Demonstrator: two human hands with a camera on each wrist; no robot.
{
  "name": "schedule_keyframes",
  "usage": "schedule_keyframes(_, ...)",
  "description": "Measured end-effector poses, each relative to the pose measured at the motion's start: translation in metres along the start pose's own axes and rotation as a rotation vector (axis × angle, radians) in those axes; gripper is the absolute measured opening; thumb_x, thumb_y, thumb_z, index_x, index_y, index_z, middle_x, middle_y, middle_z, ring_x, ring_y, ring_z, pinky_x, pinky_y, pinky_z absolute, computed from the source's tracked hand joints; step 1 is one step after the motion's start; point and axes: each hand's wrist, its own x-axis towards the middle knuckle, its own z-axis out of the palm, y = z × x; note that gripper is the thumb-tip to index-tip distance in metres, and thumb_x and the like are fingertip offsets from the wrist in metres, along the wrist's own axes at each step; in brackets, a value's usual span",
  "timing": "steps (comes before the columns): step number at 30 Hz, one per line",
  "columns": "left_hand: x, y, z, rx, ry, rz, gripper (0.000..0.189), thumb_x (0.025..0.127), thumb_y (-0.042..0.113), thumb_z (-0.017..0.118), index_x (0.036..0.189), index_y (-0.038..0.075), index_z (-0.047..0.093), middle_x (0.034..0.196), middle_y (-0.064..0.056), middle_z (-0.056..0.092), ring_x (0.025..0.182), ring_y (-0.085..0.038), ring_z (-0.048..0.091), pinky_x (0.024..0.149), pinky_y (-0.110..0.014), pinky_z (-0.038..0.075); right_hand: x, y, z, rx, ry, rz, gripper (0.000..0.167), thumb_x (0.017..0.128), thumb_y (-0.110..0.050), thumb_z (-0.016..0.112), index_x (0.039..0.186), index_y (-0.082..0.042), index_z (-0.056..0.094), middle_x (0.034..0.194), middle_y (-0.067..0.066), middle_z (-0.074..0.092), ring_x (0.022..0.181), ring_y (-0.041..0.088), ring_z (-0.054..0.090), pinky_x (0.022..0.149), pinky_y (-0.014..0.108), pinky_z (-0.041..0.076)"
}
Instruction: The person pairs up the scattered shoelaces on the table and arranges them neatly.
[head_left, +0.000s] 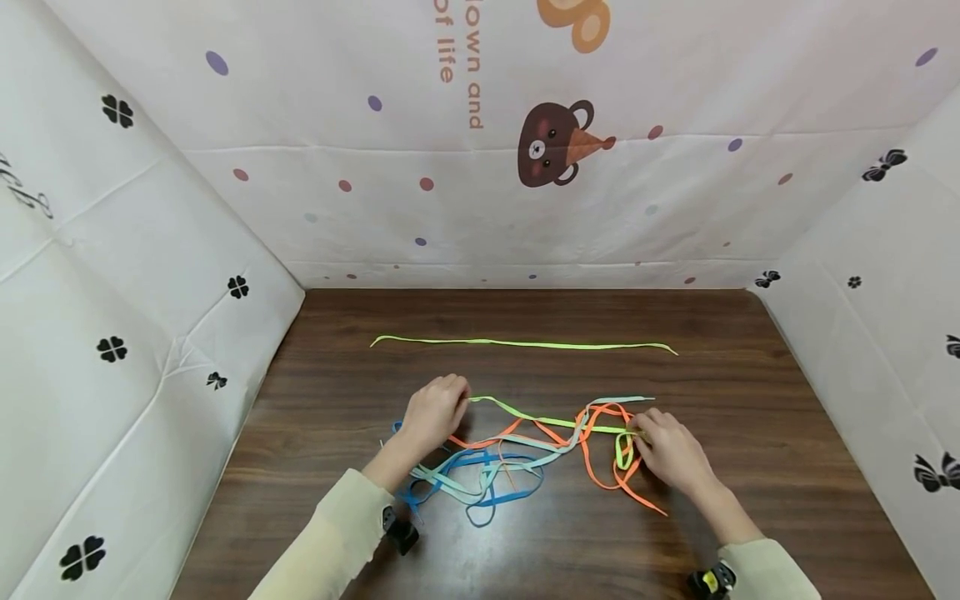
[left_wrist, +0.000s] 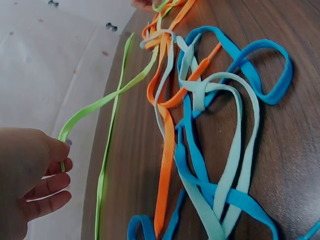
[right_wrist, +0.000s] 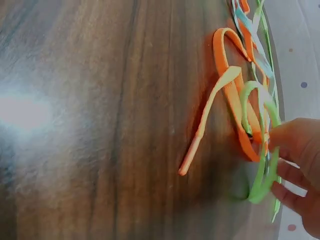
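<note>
Pinched a green lace (head_left: 551,421) with left hand (head_left: 435,411) and right hand (head_left: 672,450), just beyond the blue lace (left_wrist: 250,203). Judging by the other green lace (head_left: 517,343), straight and farther beyond the blue lace, seemed done with one; apparently had yet to sort the orange lace (left_wrist: 166,175) and pale-blue lace (left_wrist: 198,96) tangled with it.

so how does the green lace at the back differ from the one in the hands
The back green lace lies nearly straight, while the held green lace bends and loops near the right hand. The back green lace is untouched; the left hand and right hand pinch the held one. The back green lace lies apart; the held green lace crosses an orange lace. Both are flat yellow-green laces.
</note>
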Motion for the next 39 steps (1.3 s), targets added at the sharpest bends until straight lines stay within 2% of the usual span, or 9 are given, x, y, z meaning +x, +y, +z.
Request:
schedule_keyframes(3,-0.005,-0.004,0.000,-0.016,0.006,-0.018,0.010,0.082,0.014,0.068,0.079,0.015,0.059,0.073,0.005,0.055,0.063,-0.009,0.051,0.053,-0.022,0.044,0.002,-0.003,-0.003,0.076,-0.077,-0.001,0.026,0.071,-0.001,0.073,0.094,-0.008,0.066,0.088,0.003,0.059,0.078,0.019,0.055,0.063,0.035,0.047)
schedule_keyframes(6,-0.009,-0.007,-0.001,-0.032,0.009,-0.036,0.011,0.081,0.013,0.068,0.079,0.016,0.058,0.073,0.005,0.054,0.062,-0.009,0.048,0.052,-0.021,0.043,0.008,-0.010,-0.007,0.161,-0.118,-0.002,0.028,0.073,0.000,0.070,0.099,-0.009,0.066,0.092,0.003,0.059,0.083,0.019,0.055,0.066,0.035,0.046)
schedule_keyframes(11,-0.013,-0.008,-0.005,-0.036,0.027,-0.058,0.011,0.080,0.012,0.069,0.078,0.015,0.058,0.072,0.005,0.054,0.061,-0.008,0.046,0.051,-0.021,0.042,0.025,-0.027,-0.003,0.199,-0.108,-0.022,0.025,0.079,-0.006,0.068,0.103,-0.011,0.065,0.097,0.002,0.060,0.087,0.019,0.055,0.066,0.033,0.044)
schedule_keyframes(14,-0.015,-0.008,-0.007,-0.038,0.049,-0.057,0.012,0.080,0.011,0.069,0.078,0.015,0.059,0.072,0.005,0.054,0.061,-0.008,0.046,0.051,-0.021,0.042,0.036,-0.037,0.005,0.207,-0.074,-0.049,0.024,0.079,-0.008,0.070,0.102,-0.010,0.066,0.097,0.002,0.062,0.087,0.019,0.058,0.069,0.036,0.047)
schedule_keyframes(19,-0.016,-0.008,-0.011,-0.056,0.082,-0.067,0.011,0.080,0.009,0.069,0.078,0.015,0.059,0.073,0.005,0.055,0.061,-0.008,0.048,0.051,-0.022,0.042,0.054,-0.056,0.020,0.218,-0.016,-0.084,0.024,0.079,-0.011,0.070,0.103,-0.010,0.067,0.096,0.002,0.063,0.084,0.018,0.057,0.067,0.036,0.047)
schedule_keyframes(23,-0.017,-0.011,-0.013,-0.053,0.087,-0.085,0.011,0.080,0.009,0.068,0.078,0.015,0.059,0.073,0.005,0.056,0.062,-0.008,0.048,0.051,-0.022,0.042,0.069,-0.073,0.031,0.237,-0.038,-0.094,0.025,0.082,-0.015,0.068,0.107,-0.012,0.066,0.100,0.000,0.064,0.090,0.019,0.058,0.074,0.037,0.048)
schedule_keyframes(25,-0.018,-0.013,-0.015,-0.051,0.094,-0.086,0.011,0.080,0.009,0.068,0.078,0.015,0.059,0.073,0.004,0.056,0.061,-0.008,0.048,0.051,-0.022,0.041,0.074,-0.080,0.037,0.241,-0.066,-0.093,0.025,0.084,-0.017,0.067,0.109,-0.014,0.066,0.102,-0.001,0.063,0.094,0.020,0.057,0.077,0.039,0.048)
schedule_keyframes(29,-0.019,-0.018,-0.017,-0.052,0.108,-0.093,0.011,0.079,0.009,0.069,0.079,0.014,0.059,0.072,0.004,0.055,0.061,-0.009,0.047,0.050,-0.022,0.041,0.077,-0.091,0.051,0.205,-0.088,-0.117,0.025,0.084,-0.019,0.067,0.108,-0.015,0.066,0.102,-0.001,0.063,0.094,0.020,0.058,0.075,0.040,0.047)
schedule_keyframes(39,-0.025,-0.031,-0.027,-0.061,0.151,-0.139,0.010,0.079,0.008,0.069,0.080,0.013,0.060,0.073,0.003,0.056,0.060,-0.009,0.047,0.049,-0.023,0.041,0.074,-0.100,0.066,0.113,-0.005,-0.153,0.009,0.082,-0.016,0.068,0.091,-0.017,0.065,0.085,-0.003,0.059,0.075,0.015,0.053,0.064,0.032,0.043)
